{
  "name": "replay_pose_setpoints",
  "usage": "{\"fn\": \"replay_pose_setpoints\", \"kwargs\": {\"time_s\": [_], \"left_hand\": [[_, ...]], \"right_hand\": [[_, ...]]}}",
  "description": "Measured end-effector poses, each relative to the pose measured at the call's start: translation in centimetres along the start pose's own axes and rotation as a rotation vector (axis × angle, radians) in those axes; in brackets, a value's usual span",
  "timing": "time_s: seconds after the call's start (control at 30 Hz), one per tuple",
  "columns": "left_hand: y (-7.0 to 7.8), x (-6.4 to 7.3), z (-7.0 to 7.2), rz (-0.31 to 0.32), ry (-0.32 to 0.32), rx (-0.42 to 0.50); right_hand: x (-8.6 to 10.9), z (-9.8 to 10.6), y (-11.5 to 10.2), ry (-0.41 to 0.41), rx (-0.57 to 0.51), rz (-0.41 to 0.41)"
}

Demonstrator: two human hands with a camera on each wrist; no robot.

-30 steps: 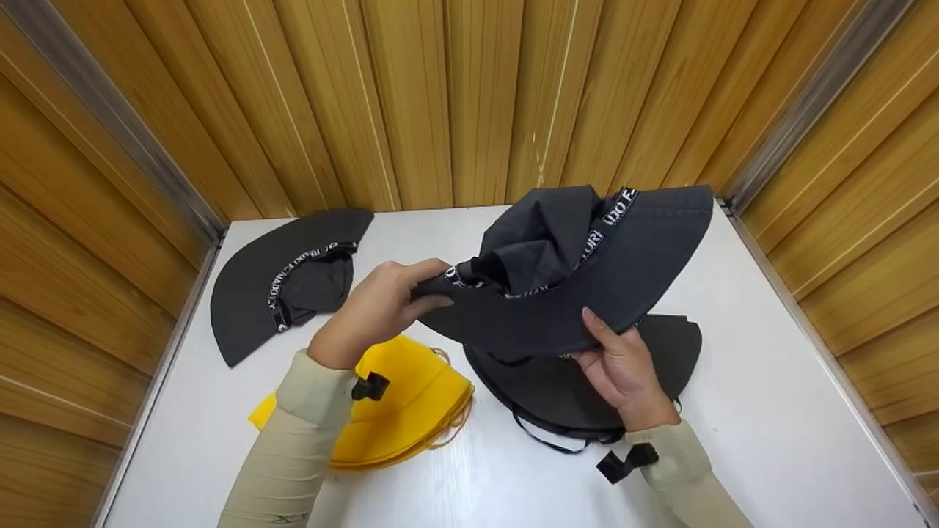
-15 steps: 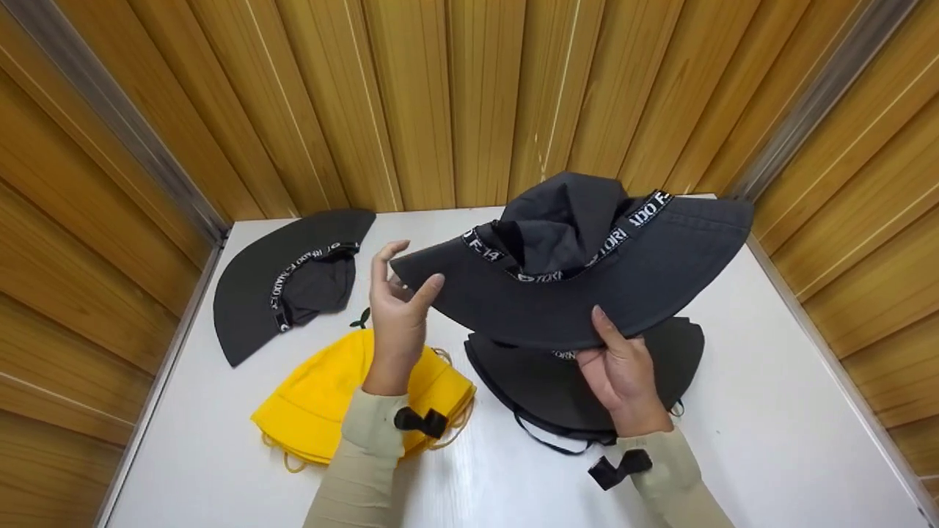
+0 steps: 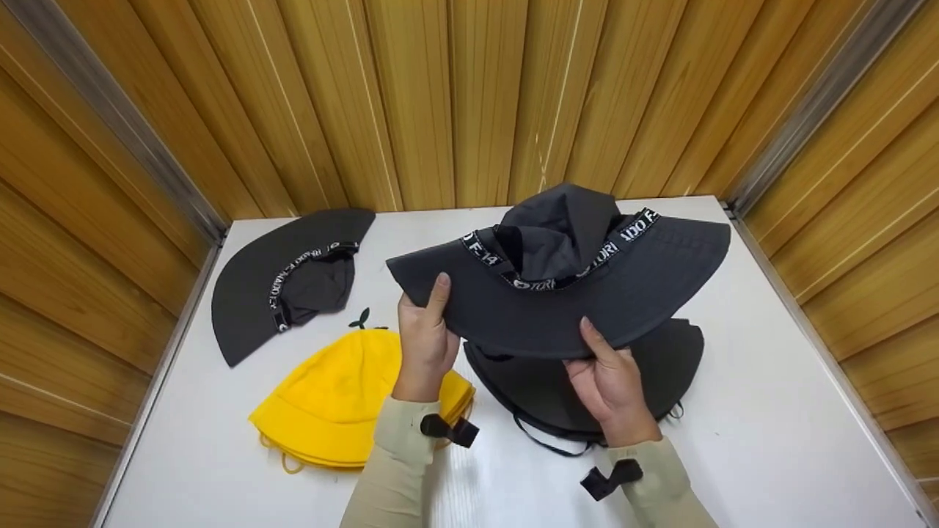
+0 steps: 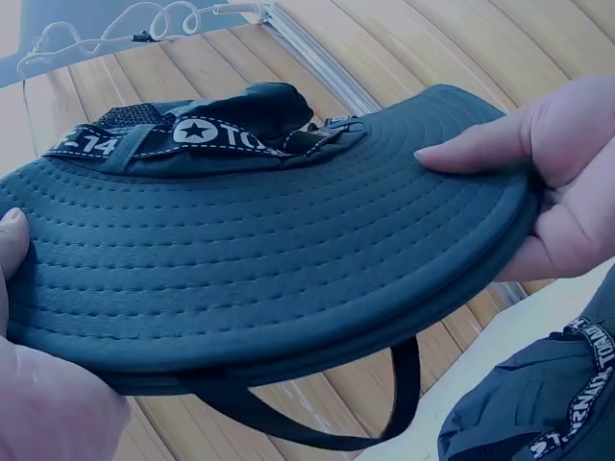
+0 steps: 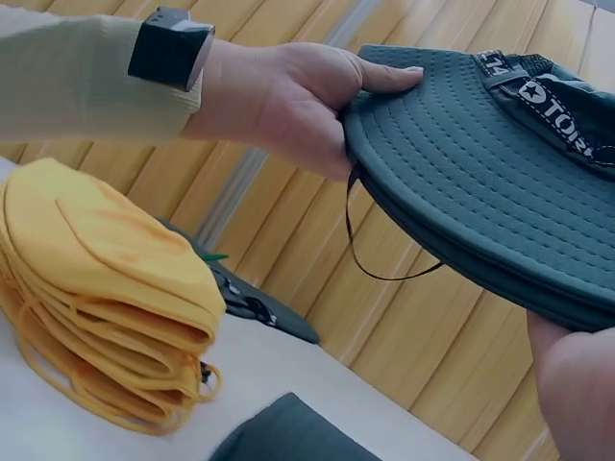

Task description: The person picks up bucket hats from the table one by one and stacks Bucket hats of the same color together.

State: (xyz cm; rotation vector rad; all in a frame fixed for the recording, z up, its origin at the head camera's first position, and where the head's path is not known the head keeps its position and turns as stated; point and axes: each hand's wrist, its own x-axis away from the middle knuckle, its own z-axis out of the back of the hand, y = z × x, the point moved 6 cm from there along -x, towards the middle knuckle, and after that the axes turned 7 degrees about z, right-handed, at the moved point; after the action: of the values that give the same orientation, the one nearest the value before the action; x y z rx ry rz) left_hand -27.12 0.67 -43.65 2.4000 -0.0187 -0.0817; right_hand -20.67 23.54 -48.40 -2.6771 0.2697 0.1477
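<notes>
A dark grey bucket hat (image 3: 535, 315) with a white-lettered black band is held up between both hands, its wide brim folded double. My left hand (image 3: 425, 345) grips the brim's left end, thumb on top and fingers beneath. At the lower right edge of the brim, my right hand (image 3: 609, 381) holds it the same way. The crown (image 3: 561, 220) is crumpled and stands up behind the band. In the left wrist view a black chin strap (image 4: 404, 394) hangs below the brim (image 4: 240, 259). Under the raised hat lie more folded dark hats (image 3: 660, 367).
Several stacked yellow hats (image 3: 323, 403), with a green sprout on top, lie left of centre. Another folded dark hat (image 3: 249, 293) rests at the table's back left. The white table (image 3: 770, 411) is boxed in by wood-patterned panels (image 3: 484, 103).
My left hand has let go of the brim's left end, shifted right and taken a new grip with its thumb on top. The hat has turned to face forward, then come slightly lower.
</notes>
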Motion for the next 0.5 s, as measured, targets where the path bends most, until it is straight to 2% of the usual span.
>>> {"fn": "replay_pose_setpoints", "kwargs": {"time_s": [0.13,0.23,0.37,0.5], "left_hand": [[0.2,-0.1,0.3,-0.003,0.032,-0.007],[0.3,-0.3,0.4,0.001,0.041,-0.019],[0.0,-0.4,0.3,0.024,0.037,-0.020],[-0.8,-0.6,0.0,0.057,0.033,-0.031]], "right_hand": [[-0.7,0.6,-1.8,0.095,0.153,0.043],[-1.7,0.9,-4.1,0.135,0.173,0.069],[-3.3,0.7,-7.8,0.076,0.155,0.085],[-5.0,0.2,-11.4,0.023,0.245,0.076]]}}
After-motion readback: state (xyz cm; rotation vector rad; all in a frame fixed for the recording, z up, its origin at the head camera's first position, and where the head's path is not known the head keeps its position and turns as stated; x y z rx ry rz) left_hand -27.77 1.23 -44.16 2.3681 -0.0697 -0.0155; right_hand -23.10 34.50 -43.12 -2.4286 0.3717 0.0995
